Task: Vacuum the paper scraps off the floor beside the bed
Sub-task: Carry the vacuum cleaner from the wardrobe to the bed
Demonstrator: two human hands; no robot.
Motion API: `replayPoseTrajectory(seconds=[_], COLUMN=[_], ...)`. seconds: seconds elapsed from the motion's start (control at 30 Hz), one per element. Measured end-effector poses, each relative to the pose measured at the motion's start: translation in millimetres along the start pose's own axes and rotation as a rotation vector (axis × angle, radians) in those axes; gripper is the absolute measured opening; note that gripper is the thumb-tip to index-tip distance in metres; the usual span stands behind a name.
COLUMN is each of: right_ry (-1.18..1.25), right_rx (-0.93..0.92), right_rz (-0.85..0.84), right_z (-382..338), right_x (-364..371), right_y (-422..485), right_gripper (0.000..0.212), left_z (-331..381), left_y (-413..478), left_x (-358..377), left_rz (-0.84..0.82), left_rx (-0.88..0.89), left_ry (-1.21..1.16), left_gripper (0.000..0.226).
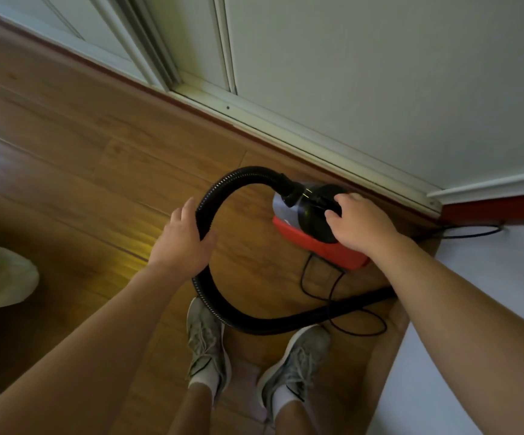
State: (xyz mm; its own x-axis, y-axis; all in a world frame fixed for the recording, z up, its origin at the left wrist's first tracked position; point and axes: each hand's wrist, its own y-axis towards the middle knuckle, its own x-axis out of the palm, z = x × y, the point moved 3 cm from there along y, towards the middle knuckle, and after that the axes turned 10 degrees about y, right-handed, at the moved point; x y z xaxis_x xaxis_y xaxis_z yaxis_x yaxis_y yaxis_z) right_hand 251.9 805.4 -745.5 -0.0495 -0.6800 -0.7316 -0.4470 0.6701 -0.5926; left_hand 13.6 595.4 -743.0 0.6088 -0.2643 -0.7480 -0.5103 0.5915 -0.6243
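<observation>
- Because it looks like a small canister of hard plastic, the vacuum should lift easily in one hand by its black top; it sits on the wooden floor, close to the wall's skirting.
- Right hand lies on that top, fingers curled over it.
- Left hand wraps fingers and thumb round the ribbed hose, which will likely flex and trail.
- A thin power cord loops near the shoes; no paper scraps show.
</observation>
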Motion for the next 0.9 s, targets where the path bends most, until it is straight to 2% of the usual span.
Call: replayPoseTrajectory(seconds=[0.17,0.33,0.5,0.73,0.9], right_ry=[0.008,0.071,0.152,0.272,0.259], right_rx=[-0.002,0.045,0.073,0.08,0.11], right_rz=[-0.016,-0.031,-0.01,-0.042,-0.094], right_z=[12.6,27.3,34.4,33.5,36.1], right_x=[19.0,35.9,39.5,34.4,31.3], right_y=[28.4,48.1,56.6,58.2,57.2], right_gripper=[0.05,0.046,0.037,0.032,0.026], left_z=[-11.2,-29.9,-35.5,-31.5,-26.9], left_y=[13.9,18.8,17.0,14.3,2.7], left_x=[28.9,49.4,54.6,56.9,54.9], left_rz=[-0.027,0.073,0.104,0.123,0.152], left_rx=[-0.1,-0.165,-0.141,-0.125,-0.093], left_ry=[-0.21,-0.479,-0.653,-0.734,-0.753], left_gripper=[0.084,0.054,0.052,0.052,0.047])
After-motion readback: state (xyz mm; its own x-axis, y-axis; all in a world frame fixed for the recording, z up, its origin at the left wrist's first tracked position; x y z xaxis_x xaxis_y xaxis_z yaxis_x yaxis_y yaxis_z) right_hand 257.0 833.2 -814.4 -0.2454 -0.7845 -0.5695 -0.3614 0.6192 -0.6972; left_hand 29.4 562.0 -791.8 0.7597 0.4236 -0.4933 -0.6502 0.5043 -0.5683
